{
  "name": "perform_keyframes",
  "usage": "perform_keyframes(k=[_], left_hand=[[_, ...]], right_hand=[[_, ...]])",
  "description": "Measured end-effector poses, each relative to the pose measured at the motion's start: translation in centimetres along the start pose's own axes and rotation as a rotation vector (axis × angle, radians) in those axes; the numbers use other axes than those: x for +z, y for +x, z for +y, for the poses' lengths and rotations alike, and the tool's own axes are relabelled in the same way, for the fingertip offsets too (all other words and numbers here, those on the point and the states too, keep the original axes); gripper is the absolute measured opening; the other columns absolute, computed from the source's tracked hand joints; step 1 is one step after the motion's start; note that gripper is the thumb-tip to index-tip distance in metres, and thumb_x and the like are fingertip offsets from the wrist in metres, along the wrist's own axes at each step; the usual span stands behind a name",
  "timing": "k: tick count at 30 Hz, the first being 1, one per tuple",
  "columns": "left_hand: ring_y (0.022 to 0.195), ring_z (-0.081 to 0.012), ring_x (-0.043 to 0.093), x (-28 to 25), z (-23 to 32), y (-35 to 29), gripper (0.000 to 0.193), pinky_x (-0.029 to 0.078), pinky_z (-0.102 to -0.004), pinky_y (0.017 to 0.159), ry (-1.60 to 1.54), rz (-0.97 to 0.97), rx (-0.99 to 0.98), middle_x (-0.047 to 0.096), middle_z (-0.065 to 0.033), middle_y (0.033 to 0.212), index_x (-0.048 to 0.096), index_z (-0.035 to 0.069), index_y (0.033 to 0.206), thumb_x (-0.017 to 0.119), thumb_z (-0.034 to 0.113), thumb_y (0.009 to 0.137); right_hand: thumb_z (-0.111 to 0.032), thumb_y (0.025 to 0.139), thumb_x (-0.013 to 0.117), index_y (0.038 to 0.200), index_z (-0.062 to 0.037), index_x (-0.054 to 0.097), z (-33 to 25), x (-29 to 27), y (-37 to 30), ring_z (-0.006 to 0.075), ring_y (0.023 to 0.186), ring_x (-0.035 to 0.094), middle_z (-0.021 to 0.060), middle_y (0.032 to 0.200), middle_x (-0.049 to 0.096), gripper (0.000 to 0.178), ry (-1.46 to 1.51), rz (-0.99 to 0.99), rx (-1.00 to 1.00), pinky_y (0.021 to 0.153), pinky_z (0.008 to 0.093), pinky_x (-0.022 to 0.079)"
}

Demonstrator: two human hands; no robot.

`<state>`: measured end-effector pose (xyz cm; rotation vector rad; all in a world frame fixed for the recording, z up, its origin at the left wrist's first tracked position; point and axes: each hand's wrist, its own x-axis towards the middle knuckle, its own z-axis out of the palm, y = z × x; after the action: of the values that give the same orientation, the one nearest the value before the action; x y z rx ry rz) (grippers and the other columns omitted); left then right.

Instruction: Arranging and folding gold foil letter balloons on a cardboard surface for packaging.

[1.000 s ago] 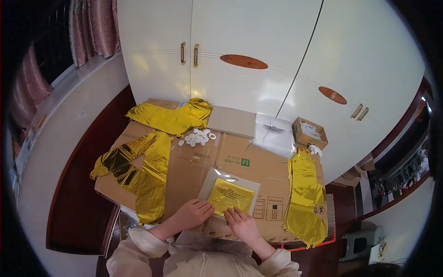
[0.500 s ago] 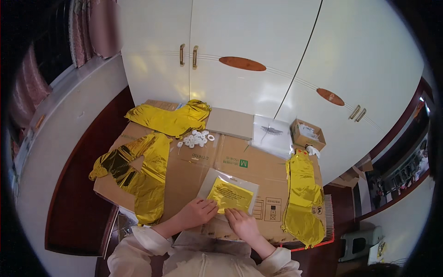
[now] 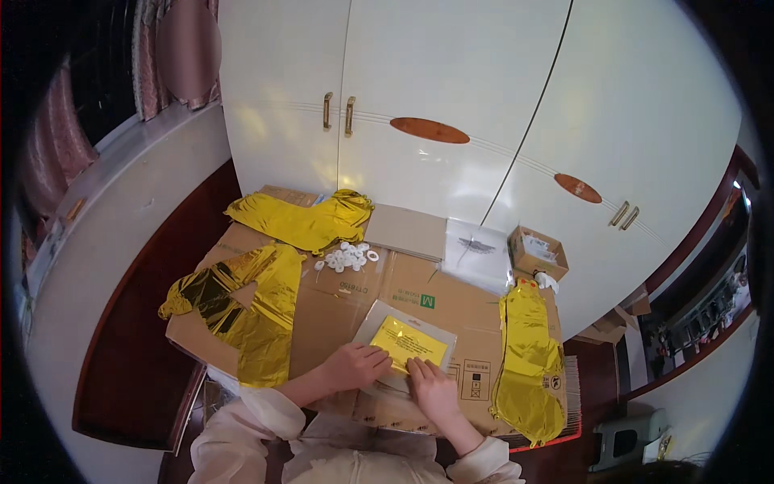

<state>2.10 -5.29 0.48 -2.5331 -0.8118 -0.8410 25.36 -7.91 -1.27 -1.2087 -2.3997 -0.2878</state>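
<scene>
Lower centre of frame: my left hand (image 3: pixel 355 365) and right hand (image 3: pixel 431 389) both rest flat, fingers loose, gripping nothing, on the clear packet with yellow foil (image 3: pixel 405 345) atop the cardboard (image 3: pixel 339 310).

A room in a home. White wardrobe doors (image 3: pixel 451 121) with brass handles, a pink curtain (image 3: pixel 173 48) and dark wood floor (image 3: pixel 121 387) show it.

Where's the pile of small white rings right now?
In the head view, the small white rings lie on the flattened cardboard, toward its far left side, just below the crumpled gold foil and left of the flat grey board.
</scene>
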Motion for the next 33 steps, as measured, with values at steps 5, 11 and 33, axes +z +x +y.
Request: perform_keyframes(k=[5,11,33], left_hand=[[0.086,-0.0265,0.064,-1.2,-7.6,2.4,0.019,0.054,-0.0391,0.072,0.003,-0.168,-0.560,0.065,-0.0092,0.090,0.064,0.007,0.087,0.062,0.026,0.084],[0.095,-0.0312,0.062,4.4,-18.8,-3.2,0.018,0.054,-0.0421,0.079,0.340,-0.202,-0.839,0.065,-0.0128,0.096,0.065,0.005,0.088,0.060,0.021,0.083],[0.065,-0.0134,0.059,-3.8,1.6,6.6,0.016,0.050,-0.0282,0.053,0.057,-0.027,-0.058,0.055,0.0015,0.070,0.057,0.013,0.074,0.070,0.021,0.076]], right_hand=[[-0.013,0.085,0.060,0.113,-0.0099,0.063,2.0,-3.3,2.5,0.0286,0.082,0.069,0.0120,0.098,0.070,0.028,0.112,-0.200,0.146,0.067,0.0423,0.056],[-0.017,0.088,0.057,0.113,-0.0151,0.064,3.3,-5.7,5.0,0.0329,0.067,0.068,0.0134,0.080,0.069,0.025,0.142,-0.219,0.181,0.058,0.0461,0.054],[-0.024,0.092,0.056,0.111,-0.0175,0.066,3.7,-5.4,4.9,0.0331,0.066,0.067,0.0141,0.075,0.068,0.023,0.134,-0.295,0.247,0.059,0.0466,0.053]])
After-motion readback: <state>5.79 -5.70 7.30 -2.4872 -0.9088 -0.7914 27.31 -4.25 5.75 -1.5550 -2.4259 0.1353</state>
